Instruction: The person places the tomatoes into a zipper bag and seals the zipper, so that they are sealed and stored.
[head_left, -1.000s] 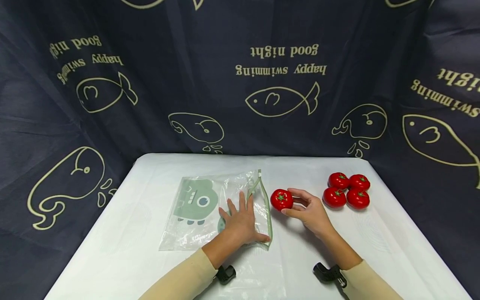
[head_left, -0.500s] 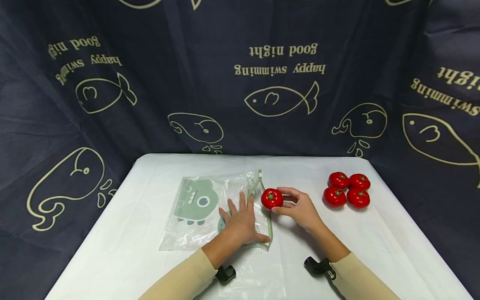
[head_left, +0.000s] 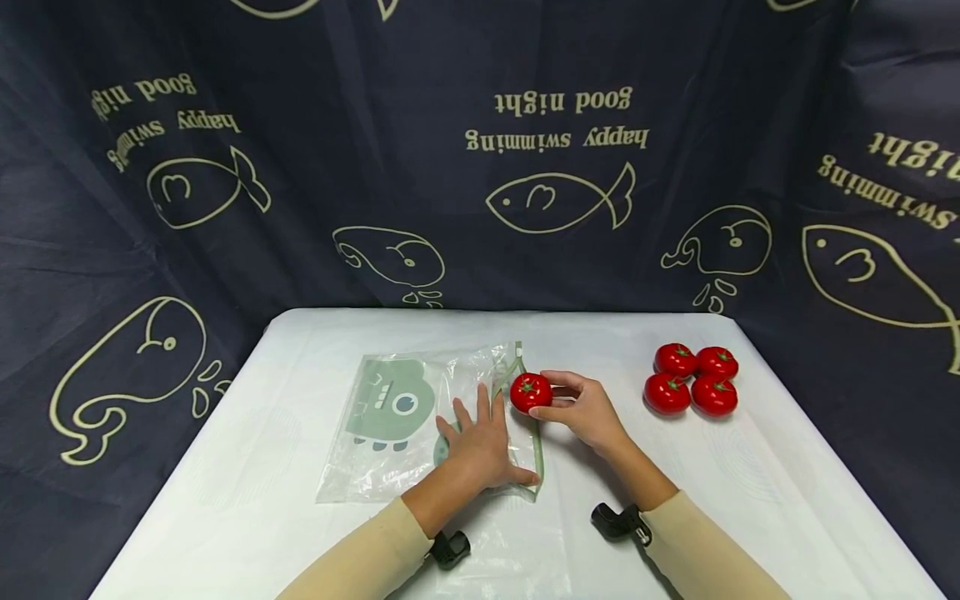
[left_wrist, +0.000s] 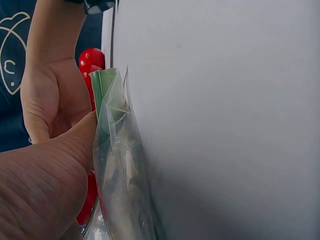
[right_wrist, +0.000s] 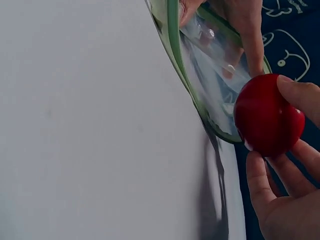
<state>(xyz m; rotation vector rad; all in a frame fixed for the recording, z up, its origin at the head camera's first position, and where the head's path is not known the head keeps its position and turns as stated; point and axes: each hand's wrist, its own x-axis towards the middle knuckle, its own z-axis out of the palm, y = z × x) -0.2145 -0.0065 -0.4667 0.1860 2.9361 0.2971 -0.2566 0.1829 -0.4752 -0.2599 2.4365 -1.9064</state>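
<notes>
A clear zip bag with a green-edged mouth and a green monster print lies on the table. My left hand rests on it with fingers spread, its thumb close to the mouth's near end. In the right wrist view, the green rim gapes apart near the left hand's fingers. My right hand holds a red tomato with a green stem between thumb and fingers. That tomato stands at the bag's mouth, in front of the opening; in the right wrist view it overlaps the rim's lower end.
Several more red tomatoes sit clustered toward the table's right back. White cloth covers the table. A dark curtain with fish drawings hangs behind. A black wrist camera is on the left wrist, another on the right.
My right hand has carried the tomato leftward, from right of the bag to its mouth. My left hand and the bag have stayed in place.
</notes>
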